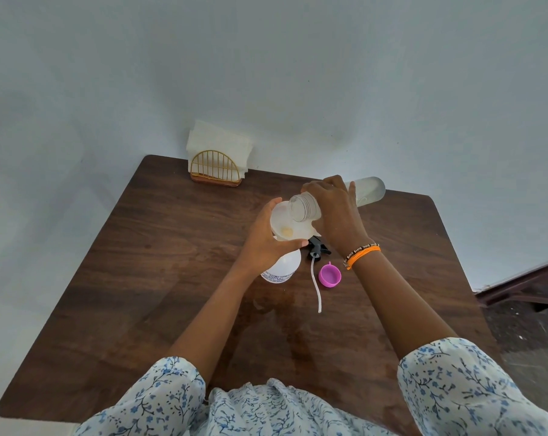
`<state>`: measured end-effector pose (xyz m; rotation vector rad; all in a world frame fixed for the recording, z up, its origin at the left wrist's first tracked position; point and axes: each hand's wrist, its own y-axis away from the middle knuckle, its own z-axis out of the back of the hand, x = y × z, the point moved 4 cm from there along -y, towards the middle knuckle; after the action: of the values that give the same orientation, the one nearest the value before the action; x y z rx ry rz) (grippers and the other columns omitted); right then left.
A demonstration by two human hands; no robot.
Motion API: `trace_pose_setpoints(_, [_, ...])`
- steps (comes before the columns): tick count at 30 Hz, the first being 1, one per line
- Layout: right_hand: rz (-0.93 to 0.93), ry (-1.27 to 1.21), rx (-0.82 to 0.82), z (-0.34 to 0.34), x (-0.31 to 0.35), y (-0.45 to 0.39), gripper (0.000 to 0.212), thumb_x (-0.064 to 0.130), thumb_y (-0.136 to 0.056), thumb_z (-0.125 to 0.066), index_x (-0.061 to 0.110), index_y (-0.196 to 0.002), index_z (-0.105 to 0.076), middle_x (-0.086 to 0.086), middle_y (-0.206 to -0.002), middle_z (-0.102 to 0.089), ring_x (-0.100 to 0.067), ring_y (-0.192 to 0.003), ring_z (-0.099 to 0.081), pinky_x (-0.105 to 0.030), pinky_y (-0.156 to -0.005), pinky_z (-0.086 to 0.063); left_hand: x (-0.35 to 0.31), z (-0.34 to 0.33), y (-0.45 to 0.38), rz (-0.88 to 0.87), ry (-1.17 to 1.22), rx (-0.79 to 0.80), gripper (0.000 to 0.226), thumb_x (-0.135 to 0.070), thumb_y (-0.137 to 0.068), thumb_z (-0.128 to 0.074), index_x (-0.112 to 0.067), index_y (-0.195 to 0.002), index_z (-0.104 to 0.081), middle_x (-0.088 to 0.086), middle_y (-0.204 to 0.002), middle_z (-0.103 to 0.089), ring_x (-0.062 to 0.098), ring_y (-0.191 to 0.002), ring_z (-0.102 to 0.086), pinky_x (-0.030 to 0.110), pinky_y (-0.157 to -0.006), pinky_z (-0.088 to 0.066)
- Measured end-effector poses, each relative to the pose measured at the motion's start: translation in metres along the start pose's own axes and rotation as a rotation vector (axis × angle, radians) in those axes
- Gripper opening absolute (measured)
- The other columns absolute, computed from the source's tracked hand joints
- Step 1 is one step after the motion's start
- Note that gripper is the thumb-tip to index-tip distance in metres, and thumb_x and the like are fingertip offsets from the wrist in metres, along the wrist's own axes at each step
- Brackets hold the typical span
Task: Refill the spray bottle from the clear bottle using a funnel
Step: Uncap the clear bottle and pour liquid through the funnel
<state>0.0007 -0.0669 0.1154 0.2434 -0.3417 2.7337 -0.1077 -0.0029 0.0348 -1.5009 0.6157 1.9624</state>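
Observation:
A white spray bottle (pixel 281 268) stands uncapped on the brown table (pixel 140 294), with a white funnel (pixel 284 223) seated in its neck. My left hand (pixel 268 237) wraps the funnel and the bottle's top. My right hand (pixel 334 206) grips the clear bottle (pixel 368 190), tipped nearly level with its open mouth over the funnel bowl. The black spray head (pixel 319 248) with its white dip tube (pixel 316 286) lies on the table just right of the spray bottle. A pink cap (pixel 329 275) rests beside the tube.
A gold wire napkin holder (pixel 216 168) with white napkins stands at the table's far edge against the wall. A wet patch shows on the wood in front of the spray bottle. Dark furniture (pixel 527 287) sits to the right, off the table.

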Motion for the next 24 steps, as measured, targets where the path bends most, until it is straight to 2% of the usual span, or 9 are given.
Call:
trace_pose_setpoints(3, [-0.002,-0.001,0.007,-0.0005,-0.0003,-0.0007,0.051,0.0,-0.072,-0.069,0.013,-0.12,-0.055,-0.007,-0.121,-0.06,-0.026,-0.123,-0.038,-0.061,-0.109,-0.014,-0.0002,0.0003,0.0001,0.003,0.005,-0.006,0.088,-0.021,-0.068,-0.082,-0.025,-0.138,-0.029,-0.01,-0.126,-0.04,0.005,-0.112,-0.039,0.001,-0.069,-0.038])
trace_pose_setpoints(12, [-0.002,0.023,0.011,-0.0001,0.0013,-0.001,0.054,-0.004,-0.071,-0.067,0.011,-0.122,-0.054,-0.007,-0.122,-0.06,-0.026,-0.124,-0.037,-0.063,-0.109,-0.01,0.0013,-0.0001,0.0004,-0.002,0.025,-0.001,0.089,-0.021,-0.066,-0.083,-0.024,-0.138,-0.03,-0.002,-0.135,-0.042,0.012,-0.118,-0.042,0.014,-0.083,-0.041])
trace_pose_setpoints(15, [-0.003,0.019,0.01,0.0006,0.002,-0.0009,0.053,-0.003,-0.072,-0.068,0.011,-0.121,-0.054,-0.009,-0.122,-0.06,-0.027,-0.124,-0.037,-0.065,-0.109,-0.01,0.0005,0.0007,0.0007,-0.003,0.008,-0.01,0.09,-0.022,-0.066,-0.083,-0.024,-0.138,-0.029,-0.002,-0.136,-0.041,0.011,-0.118,-0.041,0.011,-0.081,-0.04])
trace_pose_setpoints(18, [-0.008,0.049,0.026,0.0007,0.0024,-0.001,0.054,-0.002,-0.073,-0.067,0.012,-0.123,-0.053,-0.007,-0.125,-0.058,-0.026,-0.126,-0.036,-0.064,-0.109,-0.007,-0.0011,0.0006,0.0007,-0.001,-0.001,-0.007,0.09,-0.022,-0.067,-0.082,-0.023,-0.139,-0.028,-0.001,-0.138,-0.041,0.01,-0.118,-0.04,0.017,-0.087,-0.041])
trace_pose_setpoints(24, [-0.012,0.068,0.034,0.0021,0.0042,-0.0008,0.056,-0.002,-0.072,-0.068,0.013,-0.124,-0.052,-0.006,-0.126,-0.057,-0.025,-0.126,-0.035,-0.065,-0.109,-0.004,-0.0036,0.0008,0.0018,0.001,-0.005,-0.003,0.089,-0.023,-0.068,-0.082,-0.023,-0.139,-0.028,-0.002,-0.138,-0.04,0.009,-0.117,-0.04,0.02,-0.09,-0.041])
